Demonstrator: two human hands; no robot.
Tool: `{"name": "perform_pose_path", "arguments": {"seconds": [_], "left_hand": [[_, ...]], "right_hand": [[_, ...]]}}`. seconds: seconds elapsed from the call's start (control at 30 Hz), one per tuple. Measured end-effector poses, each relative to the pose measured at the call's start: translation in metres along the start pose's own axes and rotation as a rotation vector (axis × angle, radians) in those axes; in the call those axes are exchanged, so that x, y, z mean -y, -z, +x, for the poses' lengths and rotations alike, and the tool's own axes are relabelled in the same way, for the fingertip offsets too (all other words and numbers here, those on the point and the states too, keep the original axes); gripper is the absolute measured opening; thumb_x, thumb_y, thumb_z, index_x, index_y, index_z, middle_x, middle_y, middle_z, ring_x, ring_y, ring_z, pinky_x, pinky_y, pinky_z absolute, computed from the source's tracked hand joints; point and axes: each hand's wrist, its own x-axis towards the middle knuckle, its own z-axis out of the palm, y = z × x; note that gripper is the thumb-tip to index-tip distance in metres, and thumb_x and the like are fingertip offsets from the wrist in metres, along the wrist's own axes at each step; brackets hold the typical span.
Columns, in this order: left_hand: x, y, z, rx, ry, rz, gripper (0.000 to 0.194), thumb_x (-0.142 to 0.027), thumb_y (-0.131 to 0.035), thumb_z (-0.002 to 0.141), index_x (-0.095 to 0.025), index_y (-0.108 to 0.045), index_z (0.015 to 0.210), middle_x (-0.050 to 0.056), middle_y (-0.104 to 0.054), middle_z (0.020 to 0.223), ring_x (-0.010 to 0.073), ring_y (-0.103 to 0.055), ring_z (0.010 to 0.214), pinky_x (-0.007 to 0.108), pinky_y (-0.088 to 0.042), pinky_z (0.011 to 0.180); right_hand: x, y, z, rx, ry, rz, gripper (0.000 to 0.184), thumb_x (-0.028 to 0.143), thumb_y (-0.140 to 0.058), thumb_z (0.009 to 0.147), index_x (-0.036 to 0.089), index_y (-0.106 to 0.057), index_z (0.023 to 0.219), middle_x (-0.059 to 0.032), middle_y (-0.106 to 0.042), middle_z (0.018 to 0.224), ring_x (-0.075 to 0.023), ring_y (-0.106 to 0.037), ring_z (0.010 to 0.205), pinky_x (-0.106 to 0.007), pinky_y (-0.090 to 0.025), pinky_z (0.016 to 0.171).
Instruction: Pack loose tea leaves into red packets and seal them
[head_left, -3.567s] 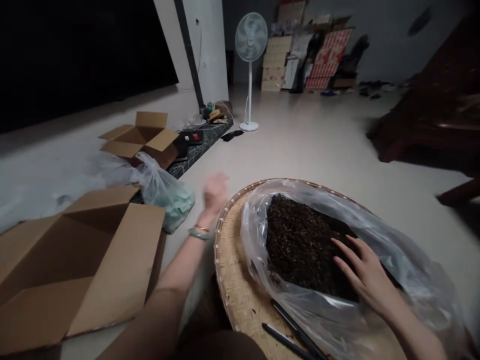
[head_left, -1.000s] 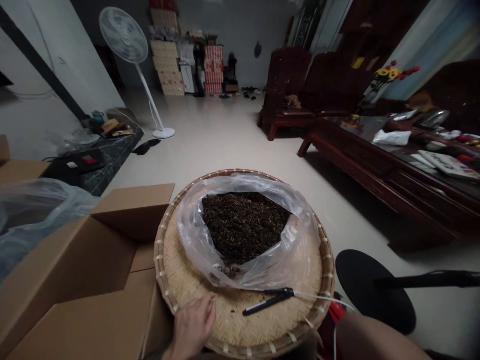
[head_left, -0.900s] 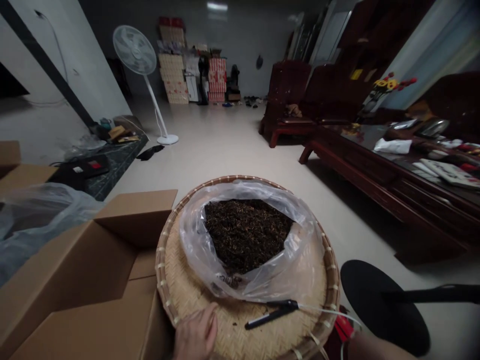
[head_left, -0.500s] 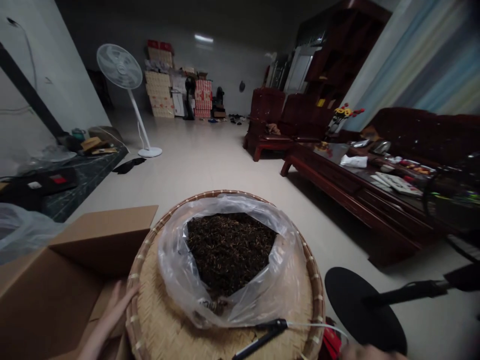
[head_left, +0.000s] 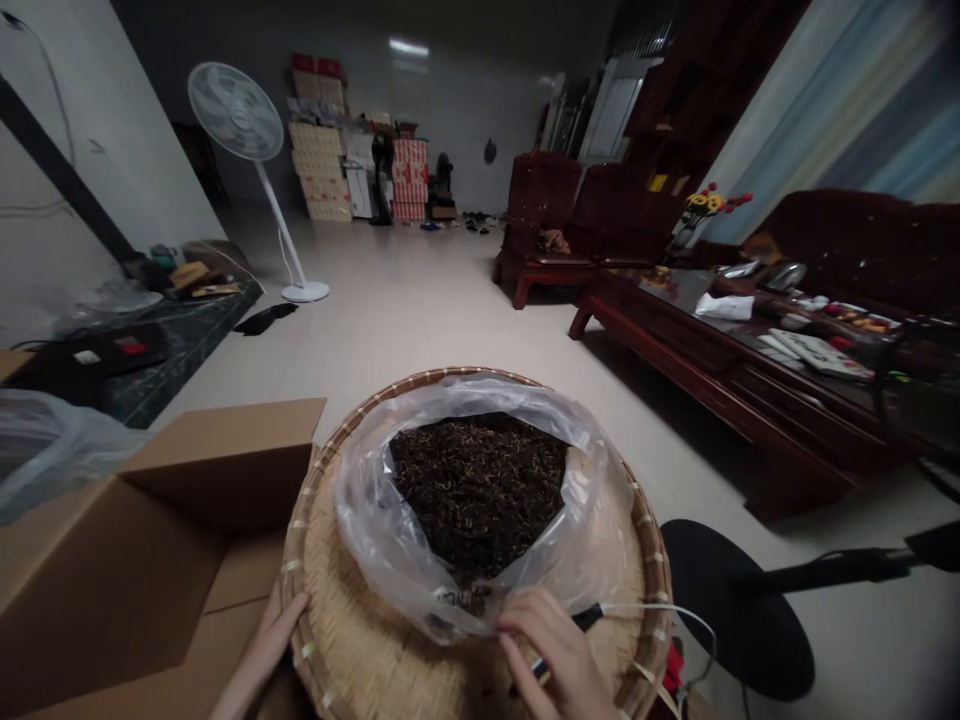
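Note:
A clear plastic bag [head_left: 375, 560] lies open on a round woven bamboo tray [head_left: 330, 640], filled with dark, twisted dry leaves [head_left: 480, 490] that look like loose tea. My left hand [head_left: 274, 630] grips the tray's left rim, its lower fingers hidden outside it. At the bag's near edge, my right hand [head_left: 551, 650] is curled over a slim black tool [head_left: 589, 616] with a white cord [head_left: 660, 607]. A light stripe of that tool shows between the fingers. Fingertips also touch the plastic, though whether they pinch it is unclear.
An open cardboard box [head_left: 82, 590] stands left of the tray. A black round fan base [head_left: 739, 610] is at the right, below a dark wooden table [head_left: 675, 350] holding assorted items. Farther off stands a white fan [head_left: 304, 290]; stacked cartons [head_left: 319, 170] line the back wall.
My right hand has come in from the lower right onto the tool and bag edge. My left hand stays at the rim. The view has shifted slightly.

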Motion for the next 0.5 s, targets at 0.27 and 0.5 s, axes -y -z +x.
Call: {"name": "perform_pose_path", "arguments": {"seconds": [0.27,0.5], "left_hand": [[0.008,0.0,-0.016,0.058,0.076,0.026,0.078,-0.058,-0.047,0.063,-0.013,-0.044,0.127,0.013,-0.056,0.126,0.0313,-0.034,0.134,0.042,-0.022,0.114],[-0.04,-0.004,-0.027,-0.247,-0.194,0.42,0.081,-0.049,-0.046,0.069,0.0,-0.034,0.133,0.03,-0.034,0.14,0.0443,-0.025,0.134,0.062,-0.023,0.107]], "right_hand": [[0.014,-0.102,0.054,0.377,-0.13,-0.553,0.079,0.033,-0.07,0.071,0.002,-0.035,0.135,-0.021,-0.06,0.107,-0.0295,-0.06,0.084,-0.039,-0.055,0.058],[0.007,-0.124,0.087,0.448,-0.213,-0.612,0.041,0.006,-0.049,0.082,0.005,-0.045,0.123,-0.0127,-0.065,0.086,-0.0217,-0.065,0.066,-0.03,-0.051,0.045]]}}
